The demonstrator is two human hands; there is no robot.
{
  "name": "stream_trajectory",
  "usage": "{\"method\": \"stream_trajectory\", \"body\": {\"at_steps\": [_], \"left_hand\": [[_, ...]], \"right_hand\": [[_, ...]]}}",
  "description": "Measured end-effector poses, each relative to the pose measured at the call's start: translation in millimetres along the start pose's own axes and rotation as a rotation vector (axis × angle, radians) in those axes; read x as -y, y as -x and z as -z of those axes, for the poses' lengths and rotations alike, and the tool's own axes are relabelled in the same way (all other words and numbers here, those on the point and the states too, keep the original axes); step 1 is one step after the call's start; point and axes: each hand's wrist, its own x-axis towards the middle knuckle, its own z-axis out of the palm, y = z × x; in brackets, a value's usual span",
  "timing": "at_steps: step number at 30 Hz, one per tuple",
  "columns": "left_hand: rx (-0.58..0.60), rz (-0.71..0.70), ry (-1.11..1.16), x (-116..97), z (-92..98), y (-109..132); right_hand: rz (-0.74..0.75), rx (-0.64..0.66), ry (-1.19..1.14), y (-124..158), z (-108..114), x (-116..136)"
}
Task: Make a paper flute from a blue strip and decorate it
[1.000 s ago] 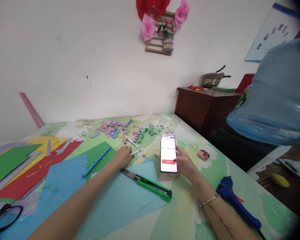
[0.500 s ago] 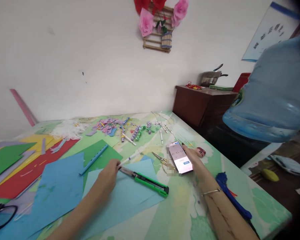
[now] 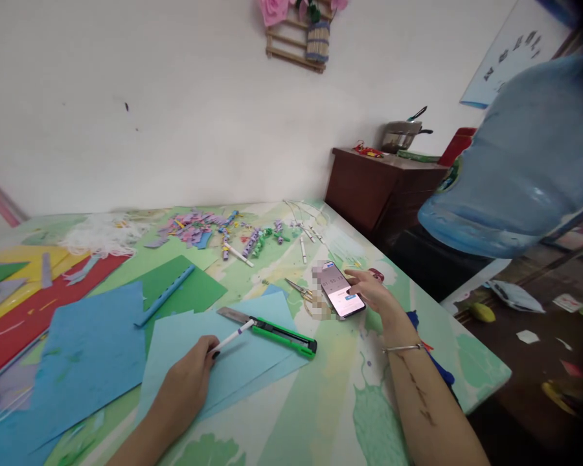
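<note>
My left hand (image 3: 187,382), closed, pinches a thin white stick (image 3: 233,336) with a purple band near its far end. The stick slants up over light blue sheets (image 3: 175,336). A green utility knife (image 3: 286,338), blade out, lies across those sheets beyond the hand, and the stick's tip overlaps it in view. My right hand (image 3: 375,294) hovers at a phone (image 3: 331,286) lying on the table, a finger over its lit screen showing a timer; I cannot tell whether it touches. Its fingers are apart and grip nothing. Gold-handled scissors (image 3: 298,288) lie left of the phone.
A blue paper tube (image 3: 168,294) rests on green sheets (image 3: 204,285). Paper scraps (image 3: 187,226), curled strips (image 3: 252,243) and white shreds (image 3: 100,234) lie toward the wall. Blue-handled tool (image 3: 444,372) sits beside my right forearm. A water bottle (image 3: 519,175) stands right.
My right hand has moved from the phone's right edge to over its screen. My left hand has drawn back toward me with the stick. The view has shifted down and right.
</note>
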Motion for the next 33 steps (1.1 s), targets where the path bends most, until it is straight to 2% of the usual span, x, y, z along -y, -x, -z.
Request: {"method": "stream_trajectory", "body": {"at_steps": [10,18,22,27,30,33], "left_hand": [[-0.014,-0.023,-0.12,-5,1.0,5],[-0.099,-0.088,-0.204,-3,-4.2,7],[-0.15,-0.128,-0.23,0,-7.6,8],[-0.134,-0.106,-0.226,4,-10.1,10],[-0.108,-0.068,-0.113,-3,-9.8,9],[-0.104,-0.079,0.032,-19,-12.6,2]], "right_hand": [[0.033,-0.072,-0.028,-2,0,-2],[0.071,-0.167,-0.029,-3,-4,-4],[0.094,-0.246,0.085,-7,-5,-9],[0.116,-0.404,0.311,-14,-7,-9],[0.156,-0.489,0.436,-17,-9,-7],[0.216,-0.515,0.519,-17,-10,-3]]}}
